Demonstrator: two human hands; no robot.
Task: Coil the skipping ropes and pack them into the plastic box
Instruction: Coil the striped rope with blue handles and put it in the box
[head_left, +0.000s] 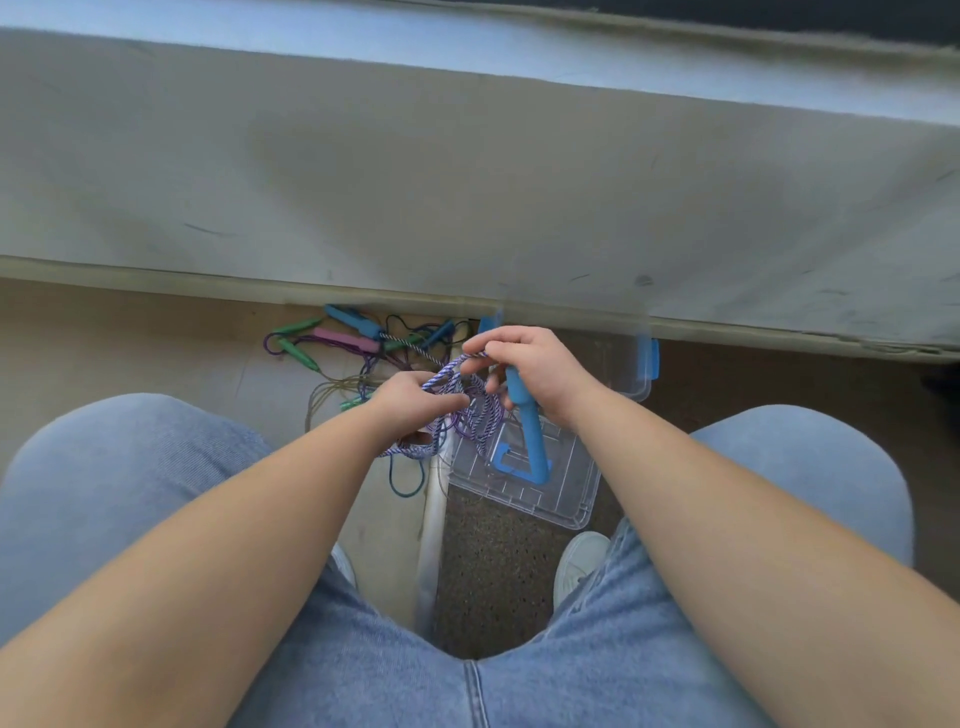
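My left hand (410, 405) holds several loops of a purple-and-white braided rope (470, 410) above the floor. My right hand (535, 371) pinches a strand of that rope at its fingertips and grips a blue handle (532, 436) that hangs down over the clear plastic lid (566, 483). The clear plastic box (641, 382) with blue latches sits behind my right hand, mostly hidden. A loose pile of other skipping ropes (353, 338) with blue, pink and green handles lies on the floor to the left.
A grey wall (467, 182) rises just behind the ropes and box. My knees in jeans frame the view at left and right, with white shoes (579, 564) below the lid. A pale floor strip (434, 525) runs between my feet.
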